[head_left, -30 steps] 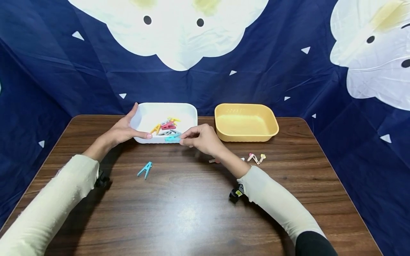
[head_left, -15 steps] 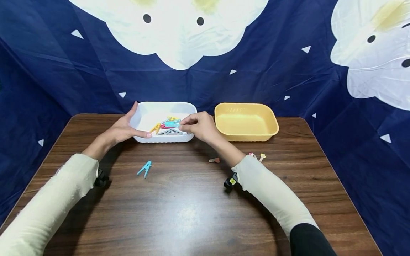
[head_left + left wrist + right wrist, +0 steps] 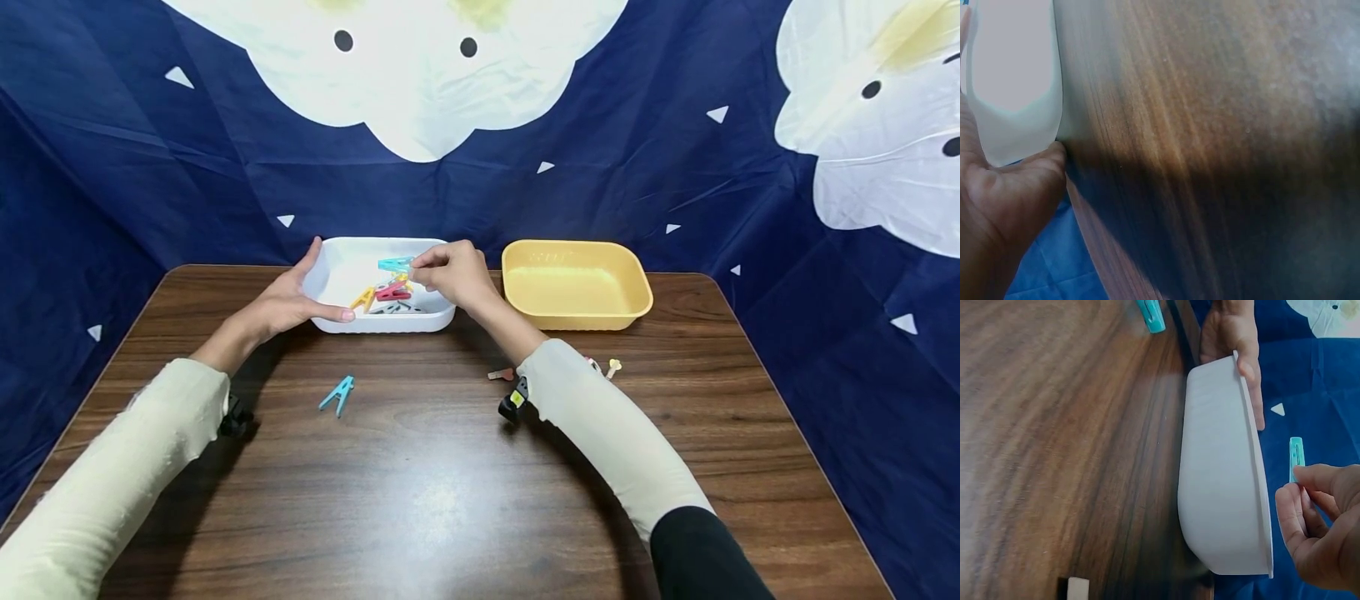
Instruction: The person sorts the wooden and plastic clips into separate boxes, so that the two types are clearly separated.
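In the head view a white plastic basket (image 3: 351,250) stands at the back of the table. My left hand (image 3: 279,307) grips its left end, thumb over the front rim and fingers along the side; the left wrist view shows the thumb (image 3: 1047,159) at the basket's corner. My right hand (image 3: 459,273) pinches a light blue clothespin (image 3: 393,264) between thumb and fingers over the basket. In the right wrist view this clothespin (image 3: 1296,455) points up, above the rim. Inside the basket lie a red clothespin (image 3: 393,292), a yellow clothespin (image 3: 364,298) and several others, some grey.
Another light blue clothespin (image 3: 337,395) lies on the wooden table (image 3: 300,517) in front of the basket. A yellow basket (image 3: 577,322) stands to the right. Small wooden clips, one with a red end (image 3: 501,375) and one with a yellow end (image 3: 613,367), lie partly behind my right sleeve.
My right hand has carried the light blue clothespin from the white basket's front rim up and back over its far part. The left hand keeps its place on the basket.
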A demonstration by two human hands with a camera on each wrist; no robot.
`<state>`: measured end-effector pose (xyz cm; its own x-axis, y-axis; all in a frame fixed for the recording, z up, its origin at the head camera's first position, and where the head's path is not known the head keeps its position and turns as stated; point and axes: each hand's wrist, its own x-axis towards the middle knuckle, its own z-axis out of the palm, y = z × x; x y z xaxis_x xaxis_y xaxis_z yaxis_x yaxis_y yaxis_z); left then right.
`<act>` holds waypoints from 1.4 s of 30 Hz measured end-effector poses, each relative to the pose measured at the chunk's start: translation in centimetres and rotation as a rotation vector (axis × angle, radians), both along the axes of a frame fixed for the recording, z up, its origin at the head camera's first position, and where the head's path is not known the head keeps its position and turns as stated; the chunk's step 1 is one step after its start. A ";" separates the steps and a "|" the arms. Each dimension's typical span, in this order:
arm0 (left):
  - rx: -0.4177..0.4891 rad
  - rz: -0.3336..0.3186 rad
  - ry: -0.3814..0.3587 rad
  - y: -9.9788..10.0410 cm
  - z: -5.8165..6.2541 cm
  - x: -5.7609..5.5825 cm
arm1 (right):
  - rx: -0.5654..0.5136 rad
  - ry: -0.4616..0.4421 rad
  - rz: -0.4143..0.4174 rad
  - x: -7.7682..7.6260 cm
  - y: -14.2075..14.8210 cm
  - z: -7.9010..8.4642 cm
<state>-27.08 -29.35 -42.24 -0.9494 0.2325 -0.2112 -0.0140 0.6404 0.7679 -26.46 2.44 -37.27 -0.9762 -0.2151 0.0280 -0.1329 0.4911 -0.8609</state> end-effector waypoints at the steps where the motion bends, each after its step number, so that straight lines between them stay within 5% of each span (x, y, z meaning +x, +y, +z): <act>1: 0.002 -0.001 0.002 0.0 0.0 0.0 | 0.000 -0.002 -0.006 -0.2 -0.1 0.0; 22: 0.001 -0.008 0.005 -0.1 0.2 0.0 | 0.043 -0.050 -0.074 -2.4 -2.6 -0.8; 42: -0.006 -0.009 0.005 -0.1 0.0 0.0 | 0.003 -0.040 0.024 0.2 -0.7 -0.4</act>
<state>-27.11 -29.44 -42.26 -0.9484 0.2395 -0.2077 -0.0042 0.6455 0.7638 -26.28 1.78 -37.68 -0.9710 -0.2387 -0.0120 -0.1099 0.4905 -0.8645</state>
